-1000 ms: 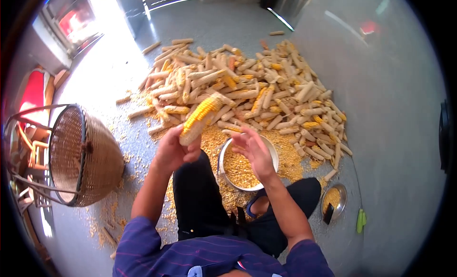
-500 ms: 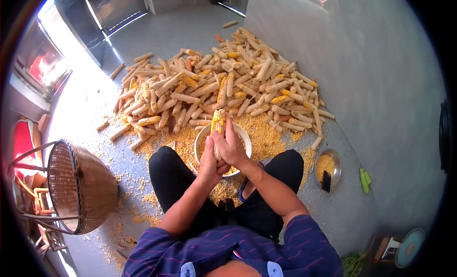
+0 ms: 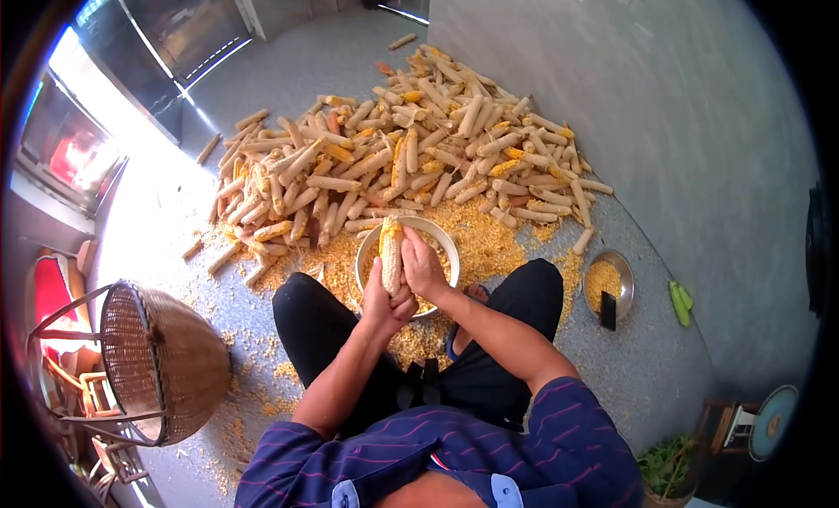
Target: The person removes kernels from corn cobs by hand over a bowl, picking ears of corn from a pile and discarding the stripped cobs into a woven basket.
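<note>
pink-striped navy shirt (image 3: 371,447); yellow and cream cob (image 3: 391,256)

Corn cob (image 3: 391,262) mostly pale; few yellow kernels (image 3: 396,231) nr far end; held over wht bowl (image 3: 454,259).

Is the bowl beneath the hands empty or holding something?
Not empty: yellow kernels show inside the bowl. How full, cannot tell: the left hand, right hand and cob partly cover it.
</note>
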{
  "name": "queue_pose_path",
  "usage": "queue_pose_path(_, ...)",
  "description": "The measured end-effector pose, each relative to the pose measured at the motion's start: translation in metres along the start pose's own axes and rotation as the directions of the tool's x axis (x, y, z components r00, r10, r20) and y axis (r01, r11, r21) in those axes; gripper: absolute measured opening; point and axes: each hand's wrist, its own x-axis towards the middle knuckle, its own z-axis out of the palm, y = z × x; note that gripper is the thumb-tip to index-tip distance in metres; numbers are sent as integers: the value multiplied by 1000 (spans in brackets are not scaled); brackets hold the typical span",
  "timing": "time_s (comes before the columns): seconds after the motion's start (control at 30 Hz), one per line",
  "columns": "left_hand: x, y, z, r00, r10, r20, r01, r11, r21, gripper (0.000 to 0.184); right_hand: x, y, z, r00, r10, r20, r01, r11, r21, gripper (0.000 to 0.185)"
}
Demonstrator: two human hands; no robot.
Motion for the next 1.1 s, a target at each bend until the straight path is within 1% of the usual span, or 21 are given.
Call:
queue_pose_path(0.07, -1, 8, -7, 992, -25, 125, 35, 996, -79, 58, 2, 8, 2, 1000, -17, 4, 17, 1000, 15, 45)
queue_pose_path(0.13, -6, 10, -3, 988, 5, 153, 9, 996, -88, 56, 8, 4, 9, 1000, -1, -11, 5, 907, 422, 46)
queue_pose_path(0.17, -6, 9, -1, 996, 5, 84, -3, 1000, -30, 56, 8, 2, 12, 988, 154, -9, -113, 763, 637, 40)
queue_pose_path(0.27, -7, -2, 6, 996, 80, -37, -74, 986, 146, 57, 17, -25, -8, 976, 165, 143, -214, 857, 469, 36)
queue_pose_path(0.3, -8, -1, 5, 999, 13, 43, -17, 996, 84, 57, 20, -21, -6, 988, 150, 44, -157, 952, 264, 37)
queue_pose_path(0.4, -8, 2, -10, 974, -105, 200, 114, 993, -31, 58, 18, -11, -14, 998, -13, 59, 1, 981, 193, 36)
queue_pose_path(0.47, -8, 6, -16, 863, -99, 496, 226, 953, -203, 59, 17, -14, -15, 998, -20, 66, 3, 968, 250, 33)
queue_pose_path(0.5, -8, 5, -17, 819, -97, 565, 267, 937, -226, 60, 16, -25, -16, 974, 29, 225, -170, 752, 637, 33)
queue_pose_path(0.53, -8, 4, -15, 820, -97, 564, 266, 937, -226, 60, 15, -35, -18, 923, 1, 385, -357, 373, 856, 32)
queue_pose_path(0.6, -8, 4, -8, 732, -115, 671, 344, 913, -219, 62, 19, -49, -32, 888, -41, 458, -428, 290, 856, 32)
queue_pose_path(0.67, -14, 6, 0, 742, -146, 655, 366, 906, -213, 59, 24, -56, -42, 845, -168, 508, -478, 191, 857, 31)
queue_pose_path(0.73, -18, 4, 5, 893, -201, 402, 284, 946, -158, 56, 27, -44, -40, 853, -154, 499, -456, 247, 855, 26)
queue_pose_path(0.8, -6, -2, -6, 874, -167, 457, 233, 968, -92, 49, 22, -30, -29, 898, 24, 439, -397, 470, 788, 21)
queue_pose_path(0.83, 0, -4, -13, 959, -1, 285, -55, 981, 188, 47, 19, -26, -23, 940, 114, 323, -327, 580, 746, 17)
queue_pose_path(0.87, 4, -7, -19, 961, 223, 164, -275, 829, 487, 44, 16, -21, -19, 940, 119, 321, -328, 578, 747, 17)
queue_pose_path(0.9, 9, -7, -21, 913, 385, 135, -377, 667, 643, 37, 13, -19, -16, 954, 185, 237, -301, 606, 737, 17)
queue_pose_path(0.93, 10, -9, -23, 913, 384, 134, -375, 668, 643, 37, 11, -18, -13, 958, 243, 151, -275, 636, 721, 17)
queue_pose_path(0.97, 11, -12, -24, 749, 636, 183, -407, 224, 886, 34, 9, -17, -7, 943, 322, 86, -281, 630, 724, 16)
queue_pose_path(1.0, 9, -13, -19, 530, 776, 342, -237, -252, 938, 31, 6, -15, -2, 943, 321, 88, -282, 630, 723, 16)
queue_pose_path(1.03, 1, -12, -10, 623, 737, 264, -98, -261, 960, 33, 3, -10, 2, 931, 361, 54, -294, 654, 697, 16)
queue_pose_path(1.1, 1, -15, -9, 590, 753, 291, -116, -277, 954, 34, -2, -12, 9, 934, 356, -16, -262, 716, 647, 20)
